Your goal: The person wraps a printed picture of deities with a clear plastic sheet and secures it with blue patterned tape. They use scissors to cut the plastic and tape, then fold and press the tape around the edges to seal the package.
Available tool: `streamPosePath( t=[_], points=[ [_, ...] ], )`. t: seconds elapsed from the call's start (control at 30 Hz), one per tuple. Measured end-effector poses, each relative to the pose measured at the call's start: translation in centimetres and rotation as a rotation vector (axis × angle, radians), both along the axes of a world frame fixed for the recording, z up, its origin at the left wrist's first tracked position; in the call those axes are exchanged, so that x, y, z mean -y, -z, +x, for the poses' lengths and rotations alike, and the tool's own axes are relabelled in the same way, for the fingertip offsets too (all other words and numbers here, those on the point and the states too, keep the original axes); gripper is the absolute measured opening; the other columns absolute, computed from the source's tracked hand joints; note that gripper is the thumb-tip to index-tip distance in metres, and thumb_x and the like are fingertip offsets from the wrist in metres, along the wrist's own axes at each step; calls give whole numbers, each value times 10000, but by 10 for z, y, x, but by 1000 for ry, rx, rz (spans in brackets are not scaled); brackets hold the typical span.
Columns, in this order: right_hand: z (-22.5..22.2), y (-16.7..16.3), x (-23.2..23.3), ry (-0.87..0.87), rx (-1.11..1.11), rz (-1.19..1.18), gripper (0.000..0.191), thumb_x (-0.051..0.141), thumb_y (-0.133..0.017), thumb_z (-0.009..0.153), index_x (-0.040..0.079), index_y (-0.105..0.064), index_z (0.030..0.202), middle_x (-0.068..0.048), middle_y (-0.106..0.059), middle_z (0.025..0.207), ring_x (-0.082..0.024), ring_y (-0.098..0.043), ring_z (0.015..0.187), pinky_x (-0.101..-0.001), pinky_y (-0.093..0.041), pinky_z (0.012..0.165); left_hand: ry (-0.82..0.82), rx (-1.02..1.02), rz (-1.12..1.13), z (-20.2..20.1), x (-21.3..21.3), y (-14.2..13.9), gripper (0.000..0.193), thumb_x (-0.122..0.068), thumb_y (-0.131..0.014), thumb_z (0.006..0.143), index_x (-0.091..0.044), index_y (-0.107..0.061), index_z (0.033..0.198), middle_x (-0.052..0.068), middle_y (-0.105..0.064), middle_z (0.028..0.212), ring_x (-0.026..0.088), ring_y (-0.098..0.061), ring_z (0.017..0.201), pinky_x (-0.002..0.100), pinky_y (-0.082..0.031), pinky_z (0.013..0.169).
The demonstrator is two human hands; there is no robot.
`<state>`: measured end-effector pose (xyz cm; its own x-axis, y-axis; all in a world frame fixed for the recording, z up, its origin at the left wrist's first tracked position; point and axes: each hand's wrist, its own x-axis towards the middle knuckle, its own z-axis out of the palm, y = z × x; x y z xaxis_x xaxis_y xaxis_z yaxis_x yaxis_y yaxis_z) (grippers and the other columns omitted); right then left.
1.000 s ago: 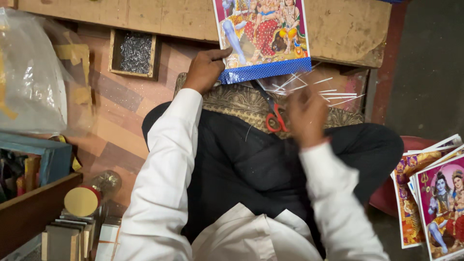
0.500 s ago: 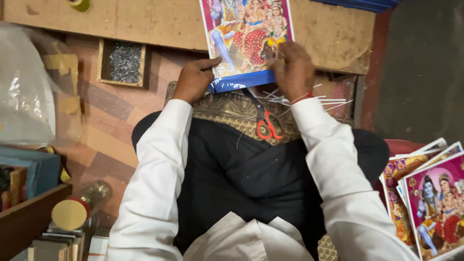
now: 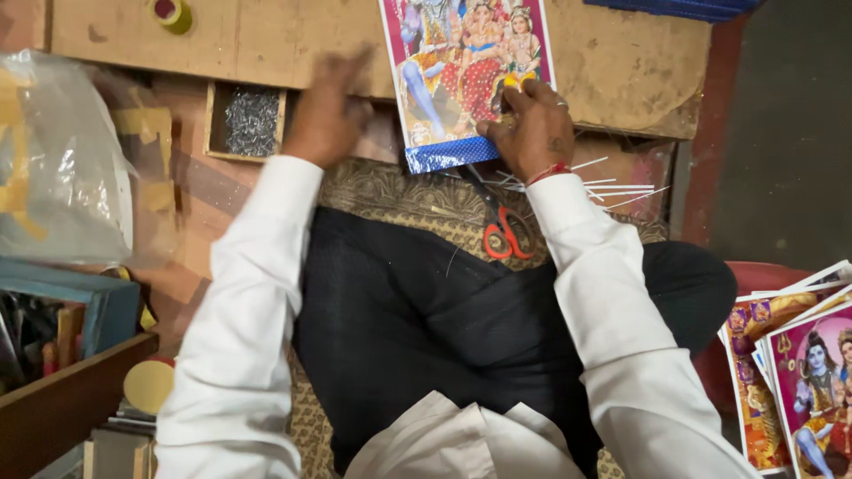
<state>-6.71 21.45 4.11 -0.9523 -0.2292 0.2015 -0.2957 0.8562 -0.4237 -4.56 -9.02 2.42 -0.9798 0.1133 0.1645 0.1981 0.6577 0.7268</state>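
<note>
Fingers of the right hand [image 3: 532, 133] press flat on the print [image 3: 466, 75], pinning it to the worktop [image 3: 612, 62]; the blurred left hand [image 3: 328, 115] hovers beside it near the tray of staples [image 3: 248, 120], grip unclear.

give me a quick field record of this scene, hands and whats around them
left hand: blurred, over the board's edge, beside the nail tray
right hand: flat on the print, fingers spread
print: colourful, lying on the board
scissors: orange handles, on the patterned cloth
sticks: thin, white, near right wrist
print stack: far right
tape roll: top left
</note>
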Motion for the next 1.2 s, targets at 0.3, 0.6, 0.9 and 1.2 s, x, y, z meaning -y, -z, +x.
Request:
streamPosePath(
  t=[0.3,0.6,0.9,1.2],
  points=[
    [-2,6,2,29,1,58,486,390,-877,749,128,-759,1141,-154,-672,1258,-327,-607,1184,-516,-393,980,-303,-335,-324,-41,39,2,845,85,-763,792,-79,-415,1544,215,-419,1469,446,-576,1245,465,-536,1005],
    [-2,-3,4,52,46,100,523,403,-887,726,144,-750,1159,-153,-662,1262,-328,-579,1201,-587,-267,1062,-564,705,941,-25,-65,54,303,-159,-803,845,62,-680,1013,166,-729,874,239,-678,581,427,-479,528],
    [93,-6,-6,374,-144,-901,536,255,-779,954,5,-584,1385,-133,-657,1353,-257,-612,1284,-428,-466,1129,-168,794,1326,-14,-69,29,228,-108,-682,952,7,-651,1146,125,-754,924,238,-741,694,374,-587,591],
    [160,-13,23,63,219,-1818,495,41,-689,944,-48,-548,1411,-115,-665,1303,-192,-629,1190,-336,-476,1054,-120,439,1766,68,-187,-26,330,-146,-680,973,4,-615,1260,100,-708,1165,232,-680,1054,379,-549,936]
  ],
)
